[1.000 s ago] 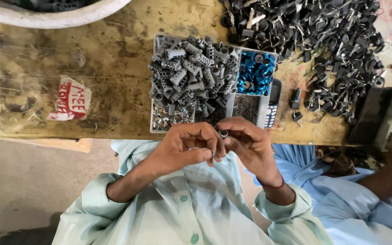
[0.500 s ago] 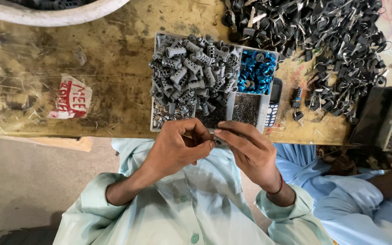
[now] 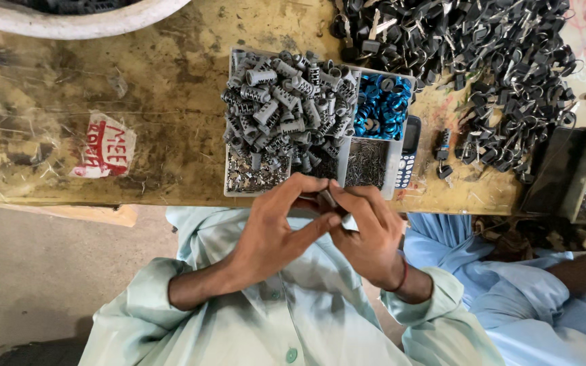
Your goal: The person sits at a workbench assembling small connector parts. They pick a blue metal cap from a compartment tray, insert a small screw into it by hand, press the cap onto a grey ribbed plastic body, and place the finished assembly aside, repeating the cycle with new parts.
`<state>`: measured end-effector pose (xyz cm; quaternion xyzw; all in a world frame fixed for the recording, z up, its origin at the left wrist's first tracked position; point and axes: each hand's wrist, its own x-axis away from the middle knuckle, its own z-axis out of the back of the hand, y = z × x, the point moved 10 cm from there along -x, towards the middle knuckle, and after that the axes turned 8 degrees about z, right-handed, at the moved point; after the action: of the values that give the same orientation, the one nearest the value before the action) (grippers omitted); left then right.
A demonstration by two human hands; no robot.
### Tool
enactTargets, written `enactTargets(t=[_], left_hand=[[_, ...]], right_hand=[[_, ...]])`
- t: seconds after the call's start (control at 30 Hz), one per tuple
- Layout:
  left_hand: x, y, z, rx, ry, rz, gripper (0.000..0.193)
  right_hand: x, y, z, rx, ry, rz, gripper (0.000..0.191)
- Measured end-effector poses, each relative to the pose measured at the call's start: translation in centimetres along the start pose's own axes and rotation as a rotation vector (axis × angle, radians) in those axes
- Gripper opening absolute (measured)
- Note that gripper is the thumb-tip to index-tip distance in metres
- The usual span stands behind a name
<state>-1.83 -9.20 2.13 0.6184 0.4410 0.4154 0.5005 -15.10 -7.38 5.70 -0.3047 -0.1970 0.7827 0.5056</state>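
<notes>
Pinched between the fingertips of both hands is a small grey metal part (image 3: 329,200), held just off the table's near edge. Left hand (image 3: 274,227) and right hand (image 3: 369,234) meet around it, fingers closed. Beyond them a divided tray (image 3: 396,177) on the table (image 3: 164,108) holds grey cylinders (image 3: 283,102), blue rings (image 3: 381,108) and pins. A phone (image 3: 408,152) lies beside it.

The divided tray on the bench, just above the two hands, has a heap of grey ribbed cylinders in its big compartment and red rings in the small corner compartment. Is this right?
Not quite. The head view shows the rings in the corner compartment of the tray are blue, not red. The grey ribbed cylinders do fill the big compartment, just above the left hand and right hand.
</notes>
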Motion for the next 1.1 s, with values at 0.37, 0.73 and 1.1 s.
enactTargets(t=[0.37,0.73,1.1], left_hand=[[0.6,0.5,0.7,-0.064,-0.083,-0.094,0.014],[-0.2,-0.2,-0.2,-0.105,-0.185,-0.074,0.014],[-0.1,0.2,-0.2,-0.231,-0.187,-0.175,0.022]], right_hand=[[-4.5,9.8,2.7,0.254,-0.040,-0.154,0.016],[-5.0,9.3,3.0,0.262,-0.027,-0.120,0.012],[-3.5,11.5,3.2,-0.519,0.089,-0.391,0.016]])
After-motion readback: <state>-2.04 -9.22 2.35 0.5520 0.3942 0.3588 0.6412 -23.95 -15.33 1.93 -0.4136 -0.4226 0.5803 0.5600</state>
